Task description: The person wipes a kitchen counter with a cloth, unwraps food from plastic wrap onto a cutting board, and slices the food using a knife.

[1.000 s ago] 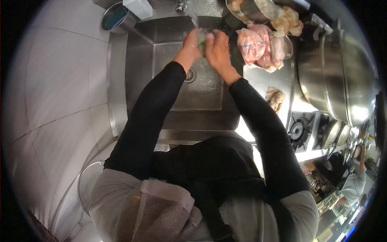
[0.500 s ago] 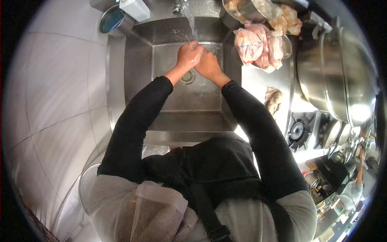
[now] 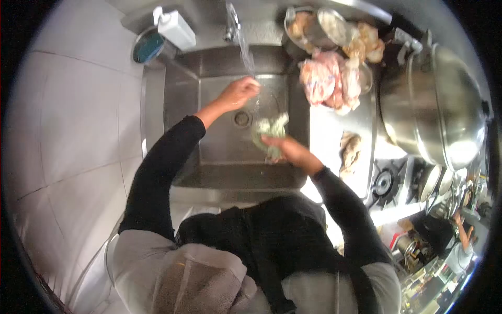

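My left hand (image 3: 240,94) is over the sink (image 3: 214,138), beside the stream of running water (image 3: 247,55). Its fingers are curled together, and whether anything is inside them is hidden. My right hand (image 3: 293,150) grips a crumpled pale green cloth (image 3: 269,128) above the right part of the basin, nearer my body. The cloth is blurred by motion and hangs apart from the left hand. Behind the hands, the tap (image 3: 230,32) is running. The round drain (image 3: 242,119) shows between them.
Plastic-wrapped pinkish meat (image 3: 324,81) sits right of the sink. Behind it stand metal bowls (image 3: 298,26) of food. A large steel pot (image 3: 434,104) and a gas burner (image 3: 384,182) are farther right. A white pump bottle (image 3: 177,30) stands back left. Another person (image 3: 460,254) is far right.
My hands, together under the water before, have come apart. The right hand moved towards my body, and the cloth in it now shows. The left hand stays near the stream.
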`<move>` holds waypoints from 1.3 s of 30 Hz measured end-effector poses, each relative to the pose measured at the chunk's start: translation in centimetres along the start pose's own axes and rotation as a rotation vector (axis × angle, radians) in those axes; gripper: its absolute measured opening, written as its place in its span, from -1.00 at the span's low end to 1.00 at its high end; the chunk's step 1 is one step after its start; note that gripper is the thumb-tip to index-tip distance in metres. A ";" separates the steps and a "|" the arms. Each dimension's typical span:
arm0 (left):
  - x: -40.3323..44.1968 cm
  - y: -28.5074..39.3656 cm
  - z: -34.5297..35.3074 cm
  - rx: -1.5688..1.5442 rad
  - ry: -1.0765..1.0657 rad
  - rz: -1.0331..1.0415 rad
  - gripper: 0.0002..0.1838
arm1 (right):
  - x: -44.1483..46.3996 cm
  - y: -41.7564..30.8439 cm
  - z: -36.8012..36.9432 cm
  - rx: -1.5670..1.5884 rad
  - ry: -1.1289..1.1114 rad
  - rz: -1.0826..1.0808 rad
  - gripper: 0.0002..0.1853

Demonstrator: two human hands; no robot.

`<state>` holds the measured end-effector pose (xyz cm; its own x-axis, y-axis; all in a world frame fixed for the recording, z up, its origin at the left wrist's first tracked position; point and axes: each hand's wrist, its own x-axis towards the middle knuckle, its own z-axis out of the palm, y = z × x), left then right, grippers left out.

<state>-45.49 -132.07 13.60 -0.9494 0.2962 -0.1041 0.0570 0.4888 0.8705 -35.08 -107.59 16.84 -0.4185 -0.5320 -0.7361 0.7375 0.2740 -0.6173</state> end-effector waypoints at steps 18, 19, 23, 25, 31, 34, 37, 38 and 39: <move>-8.1 8.4 3.7 -0.647 -0.050 -0.454 -0.29 | -10.6 7.4 -2.1 0.251 -0.017 -0.528 -0.17; -10.3 10.0 6.7 -0.900 -0.187 -0.446 -0.24 | -10.8 7.4 -1.7 0.330 -0.013 -0.537 -0.18; -13.0 5.2 12.6 -0.623 0.082 -0.376 -0.41 | -13.6 8.3 -3.9 -0.367 0.381 -0.770 -0.39; -13.3 1.7 11.7 -0.506 0.316 -0.529 -0.52 | -16.0 11.2 -5.9 -0.520 0.518 -0.925 -0.47; -15.7 15.8 14.4 -1.050 0.053 -0.354 -0.55 | -26.7 21.1 -9.3 0.066 0.646 -0.877 -0.56; -16.3 27.5 22.3 -1.099 -0.347 -0.344 -0.50 | -30.7 23.1 -9.1 0.235 0.530 -0.851 -0.52; -15.5 29.5 29.0 -0.962 -0.550 -0.383 -0.48 | -34.8 22.6 -9.3 0.765 0.293 -0.936 -0.45; -15.1 31.3 30.7 -0.782 -0.592 -0.254 -0.47 | -34.6 23.2 -11.1 0.573 0.498 -1.087 -0.45; -13.9 31.3 31.4 -0.775 -0.620 -0.250 -0.47 | -35.5 23.8 -12.4 0.366 0.708 -1.219 -0.45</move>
<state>-20.79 -95.10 27.21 -0.5672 0.7384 -0.3647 -0.5453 -0.0049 0.8382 -9.26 -72.28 24.86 -0.9594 0.2475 0.1354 -0.2133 -0.3224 -0.9223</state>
